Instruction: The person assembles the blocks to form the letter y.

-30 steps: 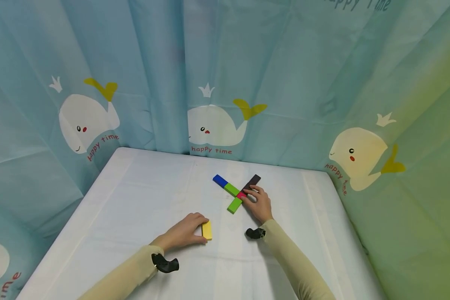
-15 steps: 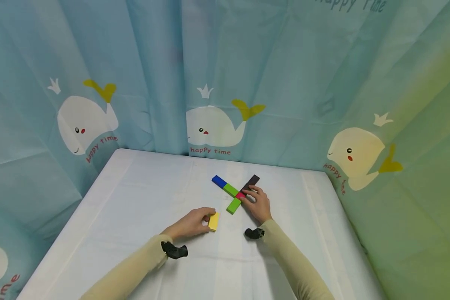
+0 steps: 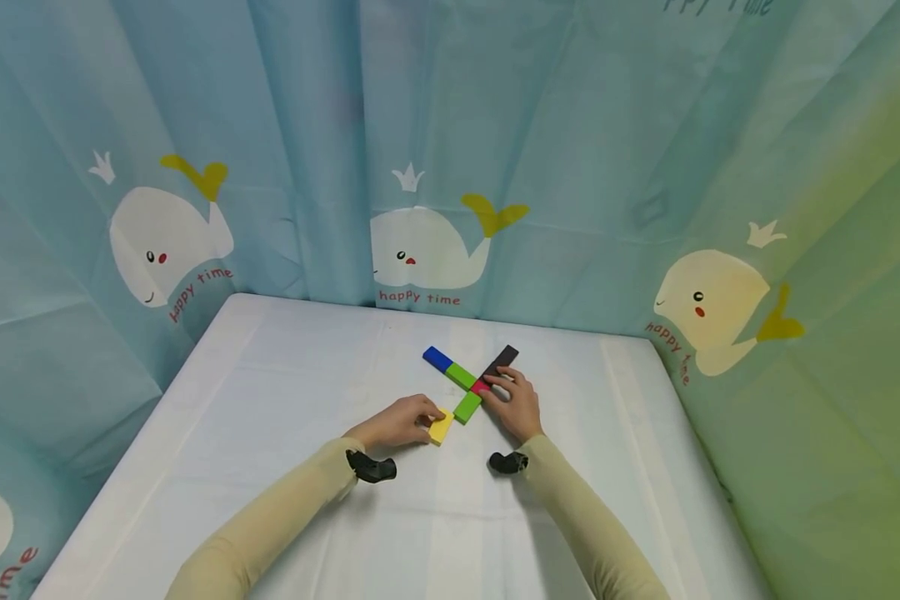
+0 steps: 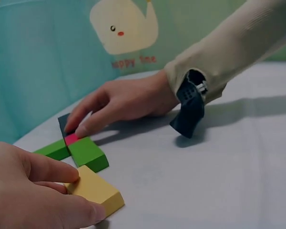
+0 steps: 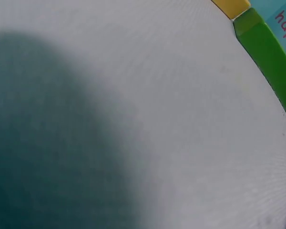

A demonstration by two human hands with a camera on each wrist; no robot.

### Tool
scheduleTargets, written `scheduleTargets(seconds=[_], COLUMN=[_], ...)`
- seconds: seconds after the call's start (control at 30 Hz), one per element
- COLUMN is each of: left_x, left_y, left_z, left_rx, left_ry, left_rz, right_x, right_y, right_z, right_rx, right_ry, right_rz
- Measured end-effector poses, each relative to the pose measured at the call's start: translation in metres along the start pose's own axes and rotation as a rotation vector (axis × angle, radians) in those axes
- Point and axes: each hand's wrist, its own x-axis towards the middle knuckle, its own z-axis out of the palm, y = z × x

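A yellow block [image 3: 442, 428] lies between the thumb and fingertips of my left hand [image 3: 396, 422], which pinches it by its sides. Its far end meets the corner of the lower green block [image 3: 467, 408], or nearly so. My right hand [image 3: 519, 408] has thumb and index finger on a red block [image 3: 479, 387], mostly hidden beneath the fingers. From the red one, a black block [image 3: 506, 357] runs to the upper right. Another green block [image 3: 460, 376] and a blue block [image 3: 437, 358] form a line to the upper left. Neither hand shows in the right wrist view.
All the blocks lie on a white-covered table [image 3: 285, 375]. Behind it and along the sides hang blue-green curtains [image 3: 592, 167] printed with whales. A black wrist mount [image 3: 371, 467] sits at the left cuff, another mount [image 3: 507, 463] at the right cuff.
My left hand has slid the yellow block forward and to the right, turning it slantwise, up to the lower green block. The right hand stays in place on the red block.
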Motion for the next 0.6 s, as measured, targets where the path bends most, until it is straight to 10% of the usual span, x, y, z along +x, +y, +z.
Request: scheduleTargets(seconds=[0.6], left_x=[0.0023], left_y=[0.0062], left_z=[-0.0014], left_rx=[0.015], left_ry=[-0.014], left_rz=[-0.036], right_x=[0.0062], right_y=[0.0009], right_z=[-0.0025], right_rx=[0.129], right_ry=[0.009], right_rz=[0.063])
